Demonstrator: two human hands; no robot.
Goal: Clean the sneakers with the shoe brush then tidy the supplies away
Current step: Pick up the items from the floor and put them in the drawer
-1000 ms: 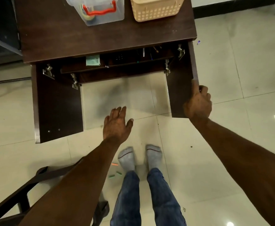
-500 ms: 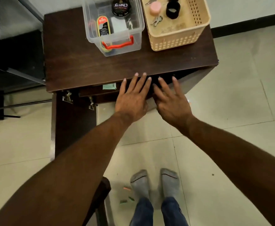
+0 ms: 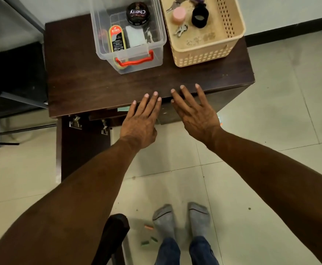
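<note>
A beige perforated basket (image 3: 204,56) is sitting at the right end of the dark wooden cabinet top (image 3: 102,87), holding keys (image 3: 181,29), a pink round piece (image 3: 178,14) and a black ring-shaped item (image 3: 199,17). Down on the pale tiled floor (image 3: 271,131), small green and orange scraps (image 3: 148,240) are lying beside grey-socked feet (image 3: 181,219).

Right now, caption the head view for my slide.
Both open hands, left and right, reach toward the dark cabinet holding a clear supply box and beige basket.
</note>
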